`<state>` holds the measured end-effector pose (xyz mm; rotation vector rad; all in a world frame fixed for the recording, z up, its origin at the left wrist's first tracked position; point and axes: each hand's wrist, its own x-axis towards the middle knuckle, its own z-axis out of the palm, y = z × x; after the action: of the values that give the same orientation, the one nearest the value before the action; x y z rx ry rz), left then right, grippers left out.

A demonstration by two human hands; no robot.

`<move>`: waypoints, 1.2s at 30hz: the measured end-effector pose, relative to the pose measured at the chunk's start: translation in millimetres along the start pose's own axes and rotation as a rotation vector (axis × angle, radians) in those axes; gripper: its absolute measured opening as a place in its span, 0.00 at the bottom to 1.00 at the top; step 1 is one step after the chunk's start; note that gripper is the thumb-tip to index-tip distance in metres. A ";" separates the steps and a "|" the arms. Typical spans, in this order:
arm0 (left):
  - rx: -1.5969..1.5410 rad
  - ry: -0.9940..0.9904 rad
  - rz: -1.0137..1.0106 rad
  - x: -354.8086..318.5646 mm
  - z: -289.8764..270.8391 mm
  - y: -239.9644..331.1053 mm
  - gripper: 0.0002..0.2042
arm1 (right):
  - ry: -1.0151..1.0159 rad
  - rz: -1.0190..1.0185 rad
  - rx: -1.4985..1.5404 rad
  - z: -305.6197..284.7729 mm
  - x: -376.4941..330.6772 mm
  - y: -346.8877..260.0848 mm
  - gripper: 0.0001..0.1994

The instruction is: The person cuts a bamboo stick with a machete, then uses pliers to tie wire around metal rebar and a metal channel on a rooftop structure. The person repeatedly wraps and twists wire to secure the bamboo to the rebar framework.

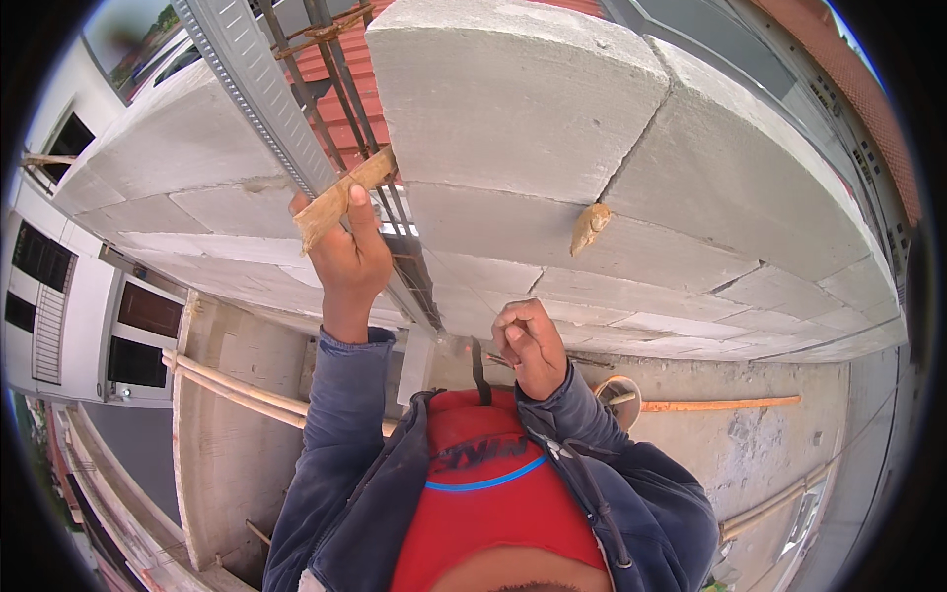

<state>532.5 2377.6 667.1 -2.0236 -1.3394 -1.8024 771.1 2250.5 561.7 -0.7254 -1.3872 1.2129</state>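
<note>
In the head view, a short wood piece [333, 207] crosses the lower part of a metal strip [258, 94], left of the block wall [513, 104]; its long axis slants from near left to far right. The left hand [352, 261] has its grip clamped on the wood, thumb over the near face. The right hand's [533, 347] grip is together, fingers curled; whether it pinches anything, I cannot tell. The wood is flat, pale brown and rough-ended, the strip ridged grey metal, the blocks smooth and matte.
</note>
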 end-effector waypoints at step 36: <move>0.036 -0.032 -0.119 5.1 0.9 16.3 0.15 | -0.029 -0.012 0.004 -78.2 -5.8 69.3 0.21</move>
<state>543.4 2371.1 678.4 -2.0031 -1.5197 -1.7862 833.0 2285.8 485.0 -0.6979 -1.4106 1.2212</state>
